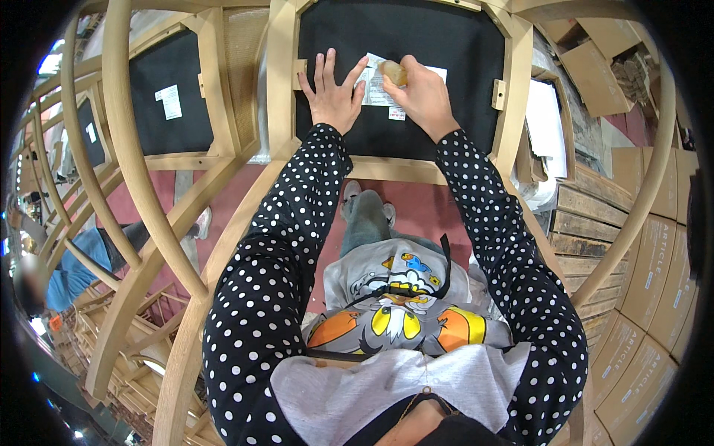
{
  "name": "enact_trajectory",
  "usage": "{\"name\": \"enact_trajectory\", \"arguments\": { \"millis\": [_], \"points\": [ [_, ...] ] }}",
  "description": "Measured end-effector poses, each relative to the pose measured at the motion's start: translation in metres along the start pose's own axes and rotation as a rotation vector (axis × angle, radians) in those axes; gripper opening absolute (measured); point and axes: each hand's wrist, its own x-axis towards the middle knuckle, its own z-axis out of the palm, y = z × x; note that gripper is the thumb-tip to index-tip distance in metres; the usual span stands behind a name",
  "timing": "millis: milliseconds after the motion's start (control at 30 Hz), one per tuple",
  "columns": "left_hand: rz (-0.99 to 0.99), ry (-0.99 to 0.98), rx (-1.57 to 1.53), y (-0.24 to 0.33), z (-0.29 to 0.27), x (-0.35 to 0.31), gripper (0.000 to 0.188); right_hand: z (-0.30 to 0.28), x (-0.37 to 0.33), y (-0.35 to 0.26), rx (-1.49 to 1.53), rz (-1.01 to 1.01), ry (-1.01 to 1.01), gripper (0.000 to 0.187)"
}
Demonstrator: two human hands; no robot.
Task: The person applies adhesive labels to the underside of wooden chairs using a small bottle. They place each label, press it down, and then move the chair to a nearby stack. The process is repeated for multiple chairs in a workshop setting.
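In front of me lies an upturned wooden chair seat with a black fabric underside (454, 44) inside a pale wood frame (401, 169). My left hand (334, 93) is open and lies on the black fabric, fingers spread, beside a white printed label (378, 95). Closed in my right hand (426, 97) is a small yellowish, rounded object (394, 72), held against the label; its exact kind I cannot make out. Below the large label sits a smaller white and red tag (396, 114). The right fingers partly cover the large label.
Another upturned chair with a labelled black underside (167, 74) stands at the left. Curved wooden chair legs (137, 149) rise close on the left, another (654, 171) on the right. Cardboard boxes (632, 297) and a slatted wooden pallet (587, 223) are at the right. A person (78, 275) is at far left.
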Motion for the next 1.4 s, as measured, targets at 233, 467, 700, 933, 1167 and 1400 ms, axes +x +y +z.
{"name": "enact_trajectory", "arguments": {
  "millis": [233,467,700,933,1167,1400],
  "points": [
    [-0.014,-0.015,-0.014,0.001,0.003,-0.001,0.049,-0.018,-0.019,0.013,0.058,0.003,0.075,0.035],
    [-0.012,0.003,-0.053,0.002,0.001,-0.001,0.048,-0.021,-0.024,0.014,0.235,0.04,0.19,0.031],
    [-0.051,0.079,-0.154,0.008,-0.006,0.006,0.037,-0.023,-0.022,0.018,0.449,0.088,0.261,0.027],
    [-0.085,0.112,-0.203,0.015,-0.011,0.01,0.033,-0.023,-0.027,0.027,0.201,-0.019,0.149,0.032],
    [-0.078,0.112,-0.2,0.015,-0.012,0.01,0.034,-0.021,-0.032,0.035,0.023,-0.077,0.099,0.036],
    [-0.077,0.109,-0.209,0.015,-0.008,0.009,0.035,-0.021,-0.029,0.046,0.257,0.097,0.106,0.03]
  ]
}}
